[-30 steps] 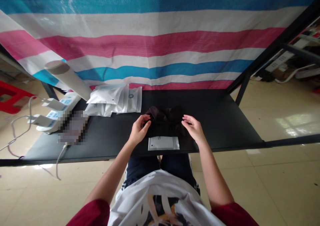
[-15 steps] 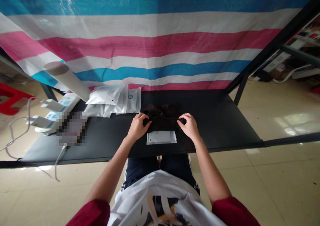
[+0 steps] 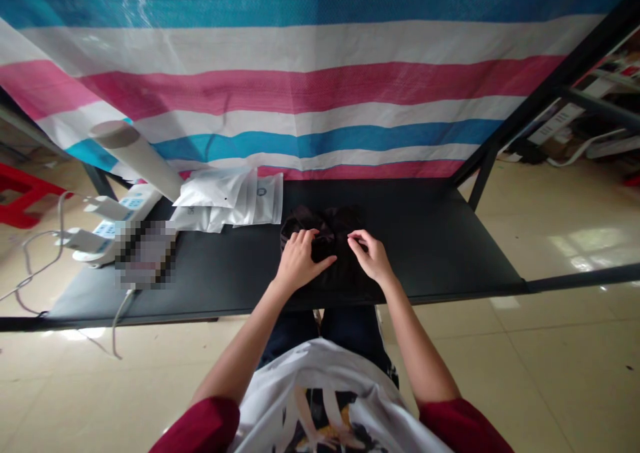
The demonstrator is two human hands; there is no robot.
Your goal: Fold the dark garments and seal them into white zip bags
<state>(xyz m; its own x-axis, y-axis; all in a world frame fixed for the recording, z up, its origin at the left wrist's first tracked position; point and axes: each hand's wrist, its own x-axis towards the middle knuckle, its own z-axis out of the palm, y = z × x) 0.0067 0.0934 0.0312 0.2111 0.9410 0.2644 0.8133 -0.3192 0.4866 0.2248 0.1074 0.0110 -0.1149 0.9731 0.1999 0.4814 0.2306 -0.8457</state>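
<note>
A crumpled dark cloth (image 3: 327, 225) lies on the black table (image 3: 440, 239), near its front edge. My left hand (image 3: 299, 261) rests on the cloth's left part with its fingers laid flat and spread. My right hand (image 3: 371, 256) is on the cloth's right part, with thumb and fingertips pinched together on a fold. The hands are close together, a short gap between them. The small white pouch seen earlier in front of the cloth is hidden now.
A pile of white zip pouches (image 3: 235, 198) lies at the back left of the table. A cardboard tube (image 3: 136, 157), white power strips with chargers (image 3: 107, 229) and a blurred object (image 3: 145, 253) stand at the left. A striped tarp (image 3: 320, 86) hangs behind.
Both hands moved inward with the dark cloth and pulled it toward me. It now covers the small white pouch. My left hand went from gripping the cloth to lying flat on it.
</note>
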